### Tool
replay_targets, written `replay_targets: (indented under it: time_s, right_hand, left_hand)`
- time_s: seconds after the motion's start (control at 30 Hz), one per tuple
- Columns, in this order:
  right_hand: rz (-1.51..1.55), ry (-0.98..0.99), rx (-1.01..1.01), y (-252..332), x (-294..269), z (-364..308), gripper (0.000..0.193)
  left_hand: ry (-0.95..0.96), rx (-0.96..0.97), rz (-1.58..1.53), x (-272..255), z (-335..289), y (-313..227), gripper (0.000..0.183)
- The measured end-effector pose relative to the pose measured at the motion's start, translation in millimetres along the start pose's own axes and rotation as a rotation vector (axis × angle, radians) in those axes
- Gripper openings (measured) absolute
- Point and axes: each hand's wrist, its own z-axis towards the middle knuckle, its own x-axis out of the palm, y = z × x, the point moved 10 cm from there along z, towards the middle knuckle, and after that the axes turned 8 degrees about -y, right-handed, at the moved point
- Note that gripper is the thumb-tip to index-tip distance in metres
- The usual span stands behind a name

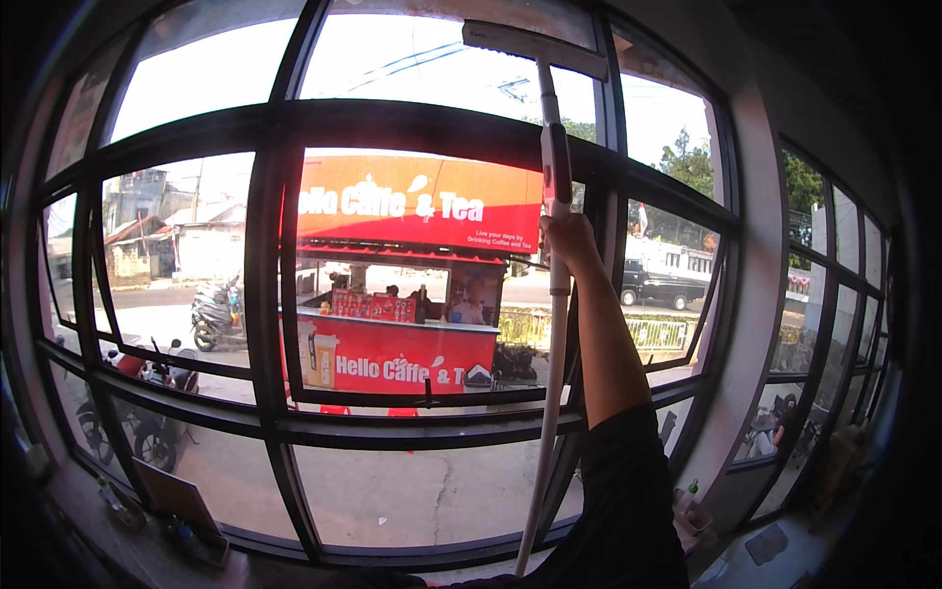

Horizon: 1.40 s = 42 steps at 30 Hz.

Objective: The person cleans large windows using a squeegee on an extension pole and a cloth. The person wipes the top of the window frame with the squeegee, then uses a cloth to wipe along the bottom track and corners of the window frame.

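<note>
One of our hands shows clearly: the right hand point(567, 236) reaches up, fingers wrapped tight around the white pole point(553, 393) of a window squeegee. Our forearm rises from the lower edge in a dark sleeve point(628, 501), bare from the elbow to the wrist. Our left hand is out of view, so we cannot tell how it is set.

The pole runs from the bottom edge of the window, near its middle, almost straight up, tilting slightly right toward the top. Just above our grip sits a thicker white section with a red stripe. At the top of the pole the squeegee head point(535, 49), a long grey bar, lies across the upper middle pane, close to the top edge of the window, its right end touching or overlapping a dark vertical bar of the frame; we cannot tell whether the blade presses on the glass.

The window frame point(265, 294) is dark metal, dividing the glass into many panes. Through the middle panes we see a red street stall point(392, 344), parked motorbikes point(216, 314) toward the left edge and a dark truck point(659, 287) to the right. On the sill at the lower right corner stands a small bottle point(690, 496).
</note>
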Motion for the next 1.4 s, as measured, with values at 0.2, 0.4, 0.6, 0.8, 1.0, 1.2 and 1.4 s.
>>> replay_targets:
  time_s: [0.2,0.4,0.6,0.8,1.0,1.2,1.4]
  right_hand:
    - [0.026,0.019,0.014,7,0,-15,0.027]
    - [0.017,0.025,-0.007,5,1,-11,0.028]
    - [-0.045,-0.01,-0.093,20,-1,-17,0.032]
    - [-0.088,-0.012,-0.07,11,1,-10,0.035]
    - [-0.095,-0.106,-0.118,5,0,-17,0.03]
    - [-0.241,0.13,-0.366,4,40,-28,0.017]
    - [-0.036,0.18,-0.127,-23,69,-34,0.019]
  left_hand:
    - [-0.005,0.008,0.005,-5,1,-1,0.039]
    - [0.034,-0.03,0.004,6,-3,14,0.039]
    - [0.15,-0.262,0.018,46,-31,106,0.038]
    - [0.367,-0.56,0.114,106,-100,251,0.038]
    - [0.695,-0.735,0.217,171,-199,379,0.037]
    - [1.034,-0.635,0.202,203,-265,400,0.037]
    - [0.788,0.069,0.605,216,-158,321,0.034]
